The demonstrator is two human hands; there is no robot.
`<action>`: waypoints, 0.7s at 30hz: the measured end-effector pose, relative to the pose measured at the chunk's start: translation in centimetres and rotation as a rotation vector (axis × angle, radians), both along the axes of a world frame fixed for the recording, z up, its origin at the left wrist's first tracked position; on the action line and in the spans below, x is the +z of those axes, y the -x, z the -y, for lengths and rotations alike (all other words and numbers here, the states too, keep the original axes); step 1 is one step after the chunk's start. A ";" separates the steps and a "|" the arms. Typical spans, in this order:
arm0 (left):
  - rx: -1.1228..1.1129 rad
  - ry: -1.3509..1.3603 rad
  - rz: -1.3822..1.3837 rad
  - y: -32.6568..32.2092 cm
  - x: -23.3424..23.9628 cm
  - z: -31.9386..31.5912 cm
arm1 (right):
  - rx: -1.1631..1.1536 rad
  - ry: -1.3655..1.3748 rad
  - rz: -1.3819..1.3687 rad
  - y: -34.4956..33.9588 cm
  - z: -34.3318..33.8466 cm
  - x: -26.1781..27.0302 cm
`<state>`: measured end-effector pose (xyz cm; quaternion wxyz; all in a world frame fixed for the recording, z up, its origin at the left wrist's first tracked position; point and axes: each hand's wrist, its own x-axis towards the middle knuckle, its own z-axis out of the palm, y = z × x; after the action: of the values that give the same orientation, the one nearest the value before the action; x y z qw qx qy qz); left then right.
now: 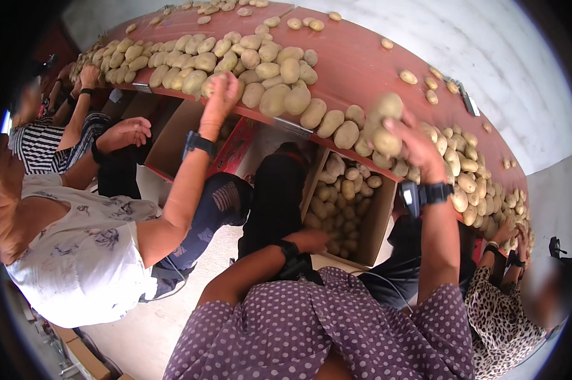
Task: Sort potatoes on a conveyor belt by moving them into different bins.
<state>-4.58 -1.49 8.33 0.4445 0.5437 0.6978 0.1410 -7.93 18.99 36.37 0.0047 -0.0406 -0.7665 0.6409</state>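
At the front edge of the table, my right hand (412, 140) grips blurred potatoes (385, 142), at least two of them. Just beneath it, more potatoes (346, 135) lie in a row along the edge. Low by my lap, my left hand (313, 241) is at the near left side of an open cardboard box (384, 213). Its fingers are blurred, and I cannot tell whether they hold anything. Many potatoes (347, 190) fill the bottom of that box, which stands below the table edge between my legs.
The red table (347, 57) curves across the view, with a large potato heap (267, 71) left and another heap (466, 161) right. A co-worker's hand (224, 90) touches the left heap. Another person's hands (509, 232) work at far right. A second box (176, 137) stands under the table.
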 end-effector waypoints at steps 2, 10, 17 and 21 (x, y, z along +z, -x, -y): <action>-0.014 -0.012 0.004 -0.1 0.4 -0.3 | -0.103 -0.304 -0.043 3.3 -0.2 0.9; 0.074 -0.075 0.116 -0.4 2.3 -0.1 | 0.062 -0.913 0.089 13.9 -1.6 -2.2; 0.078 -0.089 0.176 0.1 3.8 0.2 | 0.253 -1.207 0.243 17.6 -3.9 -7.3; 0.082 -0.093 0.172 -0.1 3.5 0.3 | 0.291 -0.991 0.170 17.5 -5.3 -8.1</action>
<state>-4.46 -1.78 11.79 0.4709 0.5208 0.6714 0.2373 -25.47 24.27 28.31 -0.1280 0.0215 -0.9732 0.1897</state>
